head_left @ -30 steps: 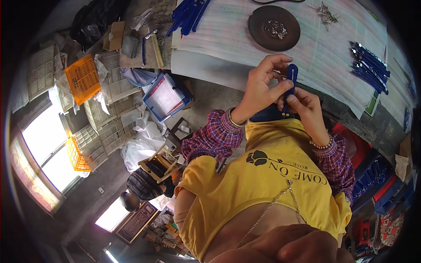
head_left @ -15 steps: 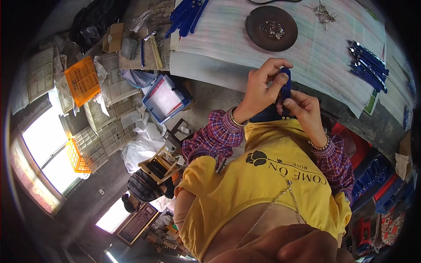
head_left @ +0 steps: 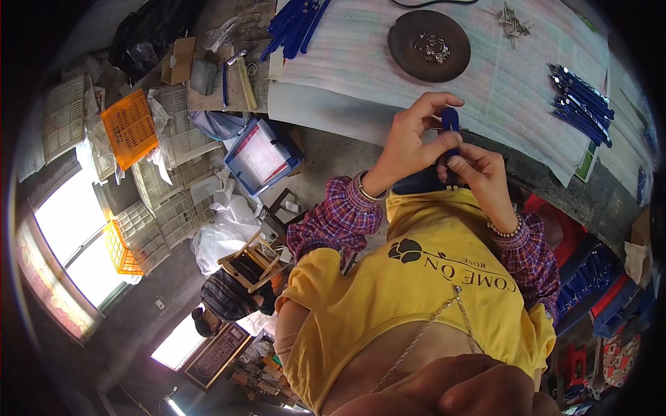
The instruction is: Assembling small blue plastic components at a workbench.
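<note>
Close to the table's near edge, both of my hands grip a narrow dark blue strip (head_left: 450, 119), whose upper end shows as a rounded tip or fold. My left hand (head_left: 415, 142) pinches it with the thumb laid across it and the index finger stretched past its top. Lower down, my right hand (head_left: 479, 166) is closed on the same strip, with the thumb on the near side. Its lower part is hidden by my fingers. Beyond my hands, a dark round dish (head_left: 402, 55) holds many tiny shiny metal pieces (head_left: 436, 50).
White sheeting (head_left: 340, 80) covers the table. Blue strips lie in a bundle (head_left: 295, 28) at the far left and a stack (head_left: 583, 104) at the right. Metal pins (head_left: 515, 24) lie at the back. A blue crate (head_left: 260, 156) stands left, and a person (head_left: 225, 295) sits farther off.
My left thumb has slid down the blue strip, baring more of its upper end. My right hand has stayed in place.
</note>
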The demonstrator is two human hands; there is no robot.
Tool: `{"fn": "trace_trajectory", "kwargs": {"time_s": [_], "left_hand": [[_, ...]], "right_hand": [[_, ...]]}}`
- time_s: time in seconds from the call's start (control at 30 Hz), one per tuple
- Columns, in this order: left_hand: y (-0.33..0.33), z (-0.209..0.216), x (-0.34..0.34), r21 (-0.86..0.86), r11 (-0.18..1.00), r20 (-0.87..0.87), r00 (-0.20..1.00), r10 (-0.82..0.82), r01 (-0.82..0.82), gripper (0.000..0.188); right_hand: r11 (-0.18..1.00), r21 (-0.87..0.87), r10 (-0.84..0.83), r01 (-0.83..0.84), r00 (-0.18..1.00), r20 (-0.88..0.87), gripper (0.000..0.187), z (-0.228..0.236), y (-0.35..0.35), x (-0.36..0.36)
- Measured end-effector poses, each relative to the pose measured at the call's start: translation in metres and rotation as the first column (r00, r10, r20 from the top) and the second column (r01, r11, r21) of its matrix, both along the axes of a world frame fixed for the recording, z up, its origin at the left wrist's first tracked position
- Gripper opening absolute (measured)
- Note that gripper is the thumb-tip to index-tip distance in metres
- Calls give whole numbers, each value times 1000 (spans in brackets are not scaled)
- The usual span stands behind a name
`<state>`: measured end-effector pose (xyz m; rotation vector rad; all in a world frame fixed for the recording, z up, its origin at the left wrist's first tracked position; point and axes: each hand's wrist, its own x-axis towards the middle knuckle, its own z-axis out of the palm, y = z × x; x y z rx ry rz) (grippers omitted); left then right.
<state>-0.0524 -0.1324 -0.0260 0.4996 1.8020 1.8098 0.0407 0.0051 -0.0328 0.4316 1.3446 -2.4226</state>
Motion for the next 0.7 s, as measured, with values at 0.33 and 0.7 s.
{"fn": "trace_trajectory", "kwargs": {"time_s": [0.33,0.7], "left_hand": [[0,-1,-1,-1,1000,80,997,-16,16,39],[0,6,-9,-114,991,15,997,-76,77,35]], "right_hand": [[1000,-16,21,-20,1000,19,14,-2,2,0],[998,16,55,-56,997,57,15,2,6,0]]}}
